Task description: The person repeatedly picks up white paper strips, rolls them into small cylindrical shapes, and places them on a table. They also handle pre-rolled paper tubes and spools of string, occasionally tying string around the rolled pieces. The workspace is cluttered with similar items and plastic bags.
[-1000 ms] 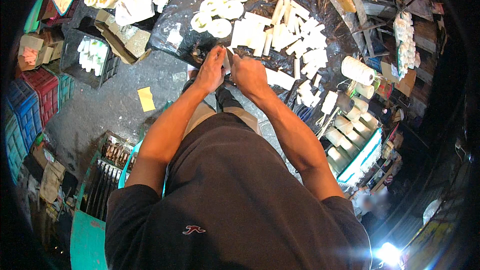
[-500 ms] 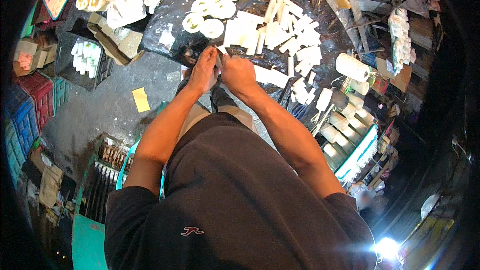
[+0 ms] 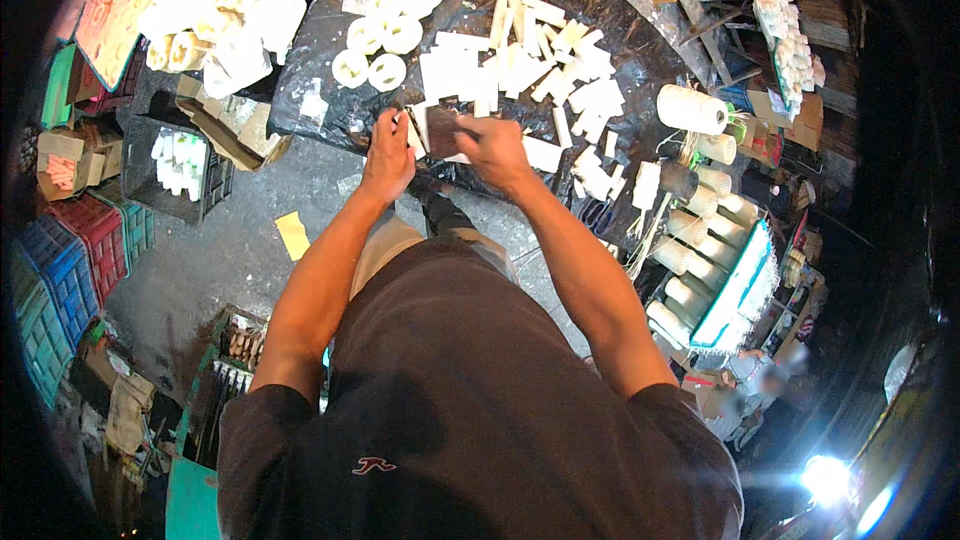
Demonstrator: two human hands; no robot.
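At the near edge of a table covered in black plastic (image 3: 320, 75), my left hand (image 3: 386, 160) is closed on a narrow white piece (image 3: 414, 136), its fingers pointing up the table. Just right of it, my right hand (image 3: 498, 152) grips a dark brown, flat rectangular piece (image 3: 441, 131) between thumb and fingers. The exact kind of this brown piece cannot be made out. Beyond both hands lie loose white sticks and blocks (image 3: 520, 65), some overlapping. A long white bar (image 3: 542, 154) lies beside my right hand.
Pale hollow cylinders (image 3: 385, 40) stand on the table's far left. To the right are a large white spool-like cylinder (image 3: 692, 110) and a tray of pale cylinders (image 3: 735, 285). A black crate (image 3: 165, 165), coloured crates (image 3: 85, 250) and a yellow sheet (image 3: 292, 236) are at left.
My hands have moved apart and slightly toward me, the left hand leftward and the right hand rightward. The brown flat piece now shows plainly between them. The view has shifted a little.
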